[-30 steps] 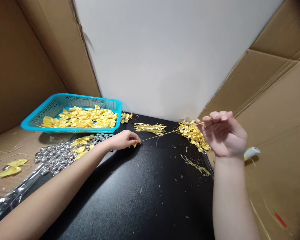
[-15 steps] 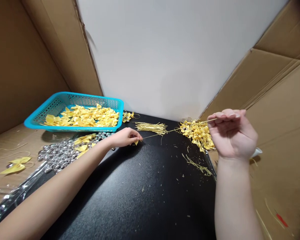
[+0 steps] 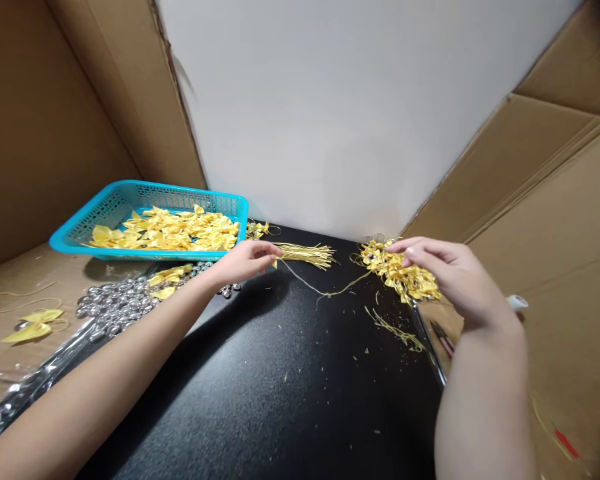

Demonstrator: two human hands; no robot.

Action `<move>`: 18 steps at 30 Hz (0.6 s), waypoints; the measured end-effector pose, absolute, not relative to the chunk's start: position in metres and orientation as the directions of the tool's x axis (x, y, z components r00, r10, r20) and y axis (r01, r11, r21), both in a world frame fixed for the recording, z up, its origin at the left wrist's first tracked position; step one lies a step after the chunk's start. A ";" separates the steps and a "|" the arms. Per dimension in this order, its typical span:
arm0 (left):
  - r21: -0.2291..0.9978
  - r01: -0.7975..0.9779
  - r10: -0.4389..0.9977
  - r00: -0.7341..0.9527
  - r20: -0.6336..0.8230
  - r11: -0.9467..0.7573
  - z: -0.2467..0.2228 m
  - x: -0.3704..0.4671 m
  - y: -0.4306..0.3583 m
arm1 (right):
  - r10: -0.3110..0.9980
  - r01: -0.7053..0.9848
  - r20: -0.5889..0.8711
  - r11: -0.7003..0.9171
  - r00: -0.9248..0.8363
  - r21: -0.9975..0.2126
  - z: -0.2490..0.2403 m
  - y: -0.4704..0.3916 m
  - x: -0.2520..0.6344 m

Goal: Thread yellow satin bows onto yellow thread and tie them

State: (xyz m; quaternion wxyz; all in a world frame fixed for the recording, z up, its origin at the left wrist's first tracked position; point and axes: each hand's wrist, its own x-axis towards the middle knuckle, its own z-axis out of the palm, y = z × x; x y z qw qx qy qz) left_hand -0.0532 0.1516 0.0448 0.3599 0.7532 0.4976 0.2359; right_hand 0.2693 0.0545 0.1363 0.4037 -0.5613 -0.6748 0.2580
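My left hand (image 3: 253,260) is closed in a pinch over the black table, with a scrap of yellow ribbon bow (image 3: 275,264) showing under the fingertips. From there a thin gold cord (image 3: 307,285) sags in a loose curve, with a small knot and short tail at its lowest point. The cord rises toward my right hand (image 3: 443,270), whose thumb and fingers are pinched together in front of a pile of yellow bows (image 3: 395,267). Against that pile the cord's far end is hard to see. A bundle of cut gold cords (image 3: 310,253) lies just beyond the left fingertips.
A blue basket (image 3: 145,254) of yellow bows stands at the left, behind many silvery beads (image 3: 125,307). One bow (image 3: 35,327) lies on the cardboard. Cord scraps (image 3: 395,331) litter the table's right side, near a pair of snips (image 3: 443,339). Cardboard walls flank both sides.
My right hand has turned over from palm-up and moved left and slightly lower. The cord has gone from taut to slack. My left hand has lifted slightly.
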 end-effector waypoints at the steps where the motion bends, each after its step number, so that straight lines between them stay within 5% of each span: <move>1: 0.759 0.598 0.942 0.329 0.060 -0.257 0.049 -0.056 0.152 | 0.986 0.661 0.154 0.158 -0.064 -0.734 0.135 0.056 0.273; 4: 0.730 0.621 0.958 0.194 0.210 -0.286 0.057 -0.063 0.154 | 0.995 0.869 -0.092 -0.008 -0.043 -0.495 0.126 0.065 0.284; 7: 0.755 0.585 0.955 0.155 0.254 -0.295 0.061 -0.067 0.154 | 0.984 0.926 -0.177 -0.076 0.010 -0.370 0.116 0.076 0.289; 18: 0.691 0.593 0.907 0.334 0.255 -0.413 0.074 -0.050 0.137 | 0.929 0.927 -0.326 0.047 -0.178 -0.372 0.101 0.075 0.205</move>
